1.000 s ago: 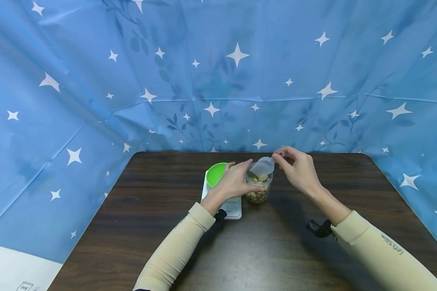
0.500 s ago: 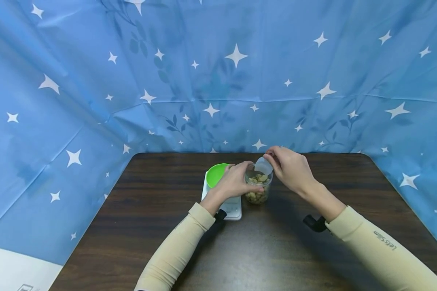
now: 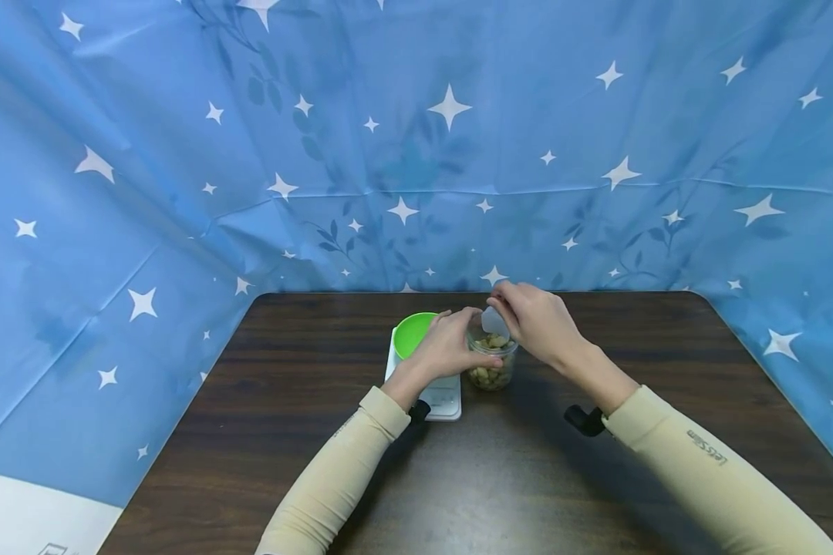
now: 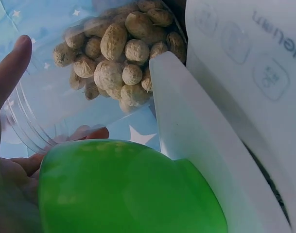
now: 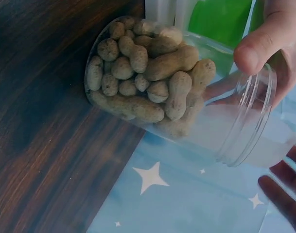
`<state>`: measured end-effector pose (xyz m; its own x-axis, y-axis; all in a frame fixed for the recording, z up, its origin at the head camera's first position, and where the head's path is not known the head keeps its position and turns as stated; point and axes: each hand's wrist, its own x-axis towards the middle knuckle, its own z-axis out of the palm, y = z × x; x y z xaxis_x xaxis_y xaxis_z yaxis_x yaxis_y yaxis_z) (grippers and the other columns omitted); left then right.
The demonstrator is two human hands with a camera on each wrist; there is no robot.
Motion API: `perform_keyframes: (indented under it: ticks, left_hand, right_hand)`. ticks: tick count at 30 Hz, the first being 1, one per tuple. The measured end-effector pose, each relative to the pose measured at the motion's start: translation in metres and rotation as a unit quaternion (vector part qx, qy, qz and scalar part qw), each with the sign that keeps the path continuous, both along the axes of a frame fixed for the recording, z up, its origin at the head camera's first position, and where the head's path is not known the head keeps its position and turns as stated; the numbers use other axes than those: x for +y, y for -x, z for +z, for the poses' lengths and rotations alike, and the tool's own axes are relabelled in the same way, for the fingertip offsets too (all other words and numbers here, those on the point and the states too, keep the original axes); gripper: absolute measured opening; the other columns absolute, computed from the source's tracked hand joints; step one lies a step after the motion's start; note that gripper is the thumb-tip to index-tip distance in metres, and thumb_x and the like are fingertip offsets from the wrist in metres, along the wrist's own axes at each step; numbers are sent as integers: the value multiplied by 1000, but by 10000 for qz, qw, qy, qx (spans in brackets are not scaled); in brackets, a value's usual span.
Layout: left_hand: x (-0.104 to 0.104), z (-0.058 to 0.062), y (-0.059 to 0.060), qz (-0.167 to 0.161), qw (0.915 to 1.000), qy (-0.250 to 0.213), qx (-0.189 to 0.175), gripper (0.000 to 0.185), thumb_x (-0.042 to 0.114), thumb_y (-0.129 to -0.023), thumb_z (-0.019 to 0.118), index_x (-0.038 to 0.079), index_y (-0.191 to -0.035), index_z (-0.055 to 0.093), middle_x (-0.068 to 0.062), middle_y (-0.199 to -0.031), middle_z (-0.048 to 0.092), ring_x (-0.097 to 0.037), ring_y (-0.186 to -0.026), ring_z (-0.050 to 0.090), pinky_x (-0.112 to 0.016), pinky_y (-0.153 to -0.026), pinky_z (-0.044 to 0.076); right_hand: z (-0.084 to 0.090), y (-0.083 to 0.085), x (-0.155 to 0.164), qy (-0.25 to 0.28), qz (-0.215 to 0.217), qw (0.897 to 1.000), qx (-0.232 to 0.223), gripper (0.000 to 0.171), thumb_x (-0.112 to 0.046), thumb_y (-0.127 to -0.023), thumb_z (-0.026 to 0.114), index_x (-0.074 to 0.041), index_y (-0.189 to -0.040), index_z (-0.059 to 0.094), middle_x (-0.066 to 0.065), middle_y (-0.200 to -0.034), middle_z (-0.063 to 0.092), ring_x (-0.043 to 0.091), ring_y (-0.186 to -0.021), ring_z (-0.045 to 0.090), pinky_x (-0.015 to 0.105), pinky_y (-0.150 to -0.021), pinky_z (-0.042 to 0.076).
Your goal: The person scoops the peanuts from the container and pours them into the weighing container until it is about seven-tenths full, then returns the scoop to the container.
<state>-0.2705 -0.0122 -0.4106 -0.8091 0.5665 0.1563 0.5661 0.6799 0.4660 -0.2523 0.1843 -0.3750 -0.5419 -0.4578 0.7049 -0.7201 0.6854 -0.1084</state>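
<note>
A clear plastic jar half full of peanuts stands on the dark wooden table. My left hand grips the jar's side. Over the jar's mouth, my right hand holds a small translucent scoop, its bowl dipping toward the opening. In the left wrist view the peanuts show through the jar wall. Seen from the right wrist, the jar rim lies beside my thumb.
A green bowl sits on a white kitchen scale just left of the jar. Blue star-patterned cloth hangs behind and on both sides of the table. The scale's front panel fills the right of the left wrist view.
My right hand has moved left and down, bringing the scoop from above the jar's right rim to its mouth. My left hand and the jar have stayed put.
</note>
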Motion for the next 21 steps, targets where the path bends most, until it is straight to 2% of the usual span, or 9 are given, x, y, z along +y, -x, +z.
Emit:
perform_keyframes:
  ticks: [5,9,15,21]
  left_hand:
    - [-1,0,0,-57,10000,-74,19,96,58,-80,84,8,-152,45,-4,-137,62,-19,-124,60,-47,-120,26]
    - [-1,0,1,-101,9998,-149,32,95,57,-80,84,9,-152,46,-4,-137,63,-19,-124,60,-47,-119,28]
    - [0,-1,1,-32,9998,-196,-7,93,57,-81,83,8,-150,48,-4,-135,64,-20,-123,60,-48,-118,30]
    - [0,-2,0,55,9999,-146,23,91,58,-80,84,8,-148,50,-4,-134,64,-24,-120,60,-45,-112,39]
  right_hand:
    - [-3,1,-3,-98,300,9994,-143,9,-5,-96,72,-8,-102,65,2,-82,64,14,-66,52,32,-54,44]
    - [-8,3,-5,-44,323,9992,-216,8,-5,-97,71,-7,-102,65,3,-83,65,16,-66,54,33,-54,45]
    - [-18,8,-6,69,-305,9983,-489,5,-10,-100,67,-6,-98,65,1,-70,60,13,-53,52,34,-47,44]
    - [-23,8,-10,387,-712,9949,-596,13,-16,-103,64,-5,-97,68,-1,-61,54,10,-46,43,32,-44,38]
